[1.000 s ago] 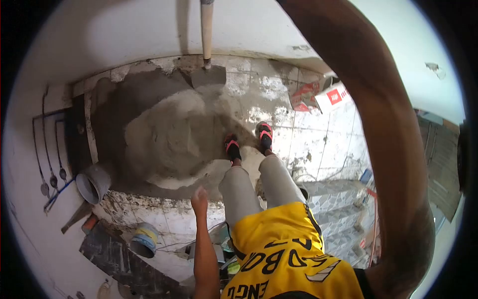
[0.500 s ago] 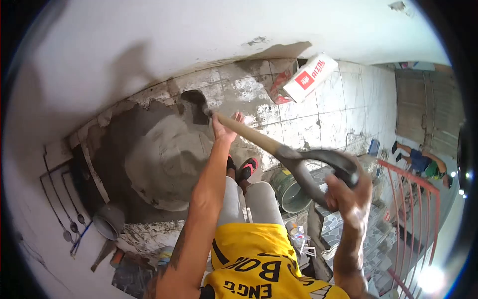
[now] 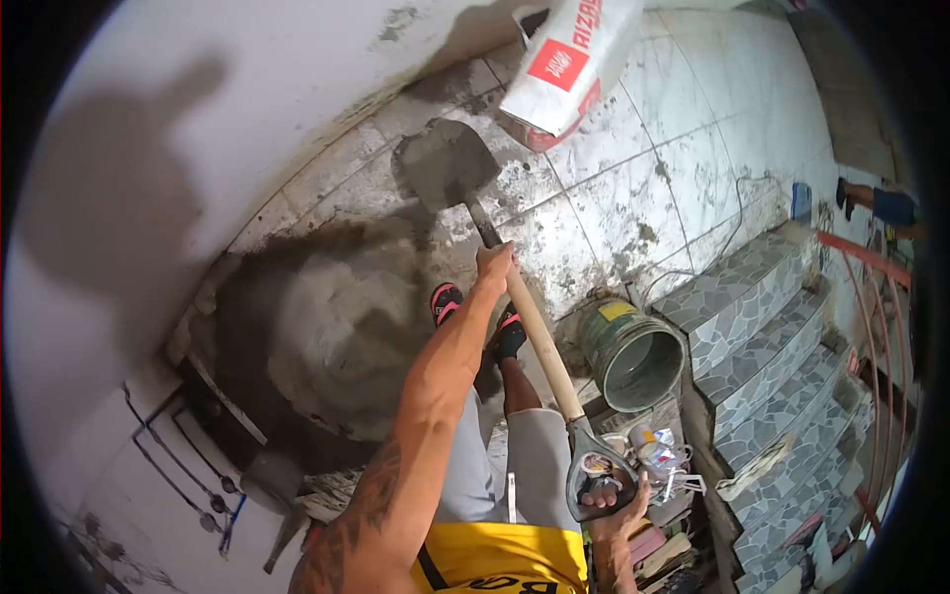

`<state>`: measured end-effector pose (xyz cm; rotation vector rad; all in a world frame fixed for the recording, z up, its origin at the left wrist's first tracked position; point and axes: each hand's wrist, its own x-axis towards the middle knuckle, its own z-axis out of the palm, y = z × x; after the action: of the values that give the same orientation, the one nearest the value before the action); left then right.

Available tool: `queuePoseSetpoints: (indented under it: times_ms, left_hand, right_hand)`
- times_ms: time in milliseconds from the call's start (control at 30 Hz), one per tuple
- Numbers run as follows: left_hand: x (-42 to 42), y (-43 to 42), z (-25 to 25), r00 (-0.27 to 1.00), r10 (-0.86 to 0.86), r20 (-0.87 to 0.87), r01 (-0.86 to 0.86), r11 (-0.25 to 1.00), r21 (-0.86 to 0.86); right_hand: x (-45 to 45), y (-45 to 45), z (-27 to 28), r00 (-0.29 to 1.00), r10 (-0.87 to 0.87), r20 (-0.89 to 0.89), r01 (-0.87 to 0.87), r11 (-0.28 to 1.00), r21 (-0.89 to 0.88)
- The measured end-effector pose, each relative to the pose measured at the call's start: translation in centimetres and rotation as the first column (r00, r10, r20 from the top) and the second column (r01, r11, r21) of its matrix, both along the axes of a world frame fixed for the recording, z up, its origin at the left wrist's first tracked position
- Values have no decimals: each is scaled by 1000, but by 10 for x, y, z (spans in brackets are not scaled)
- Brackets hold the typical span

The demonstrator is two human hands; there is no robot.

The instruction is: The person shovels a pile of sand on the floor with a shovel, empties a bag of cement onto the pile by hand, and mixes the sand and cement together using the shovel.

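Observation:
A shovel (image 3: 542,342) slants across the view, its wooden shaft running from upper left to lower right. My left hand (image 3: 495,265) is wrapped round the shaft close to the metal socket. At the lower end, my right hand (image 3: 616,510) grips the dark D-shaped handle, with its fingers showing through the opening. The blade (image 3: 450,163) is coated with grey mix and lies over the tiled floor near the wall. Below and left of it spreads a wet grey heap of cement mix (image 3: 341,346), with a paler mound in its middle.
A white and red cement bag (image 3: 569,74) stands beyond the blade. A green bucket (image 3: 633,356) is right of my legs, beside stone-patterned steps (image 3: 762,346) with a red railing (image 3: 866,257). Another person's legs (image 3: 876,203) show at far right. Long-handled tools (image 3: 178,455) are at lower left.
The shovel has swung round: its handle came down toward my waist, and its blade moved right, away from the heap. Both hands stay on it. My view has shifted closer to the floor.

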<state>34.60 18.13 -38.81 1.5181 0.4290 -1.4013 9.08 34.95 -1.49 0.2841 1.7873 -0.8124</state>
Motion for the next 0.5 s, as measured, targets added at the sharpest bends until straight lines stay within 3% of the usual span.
queuePoseSetpoints:
  times_ms: [133,300,500]
  left_hand:
    - [3,-9,-33,994,-95,46,94,995,14]
    - [30,-7,-73,979,-156,131,158,987,-2]
    - [49,-9,-84,968,-235,85,238,971,-23]
  right_hand:
    - [-2,20,-53,1000,26,8,-25,999,-33]
    - [27,28,-93,995,-98,8,98,995,9]
    - [47,39,-124,982,-187,6,187,982,30]
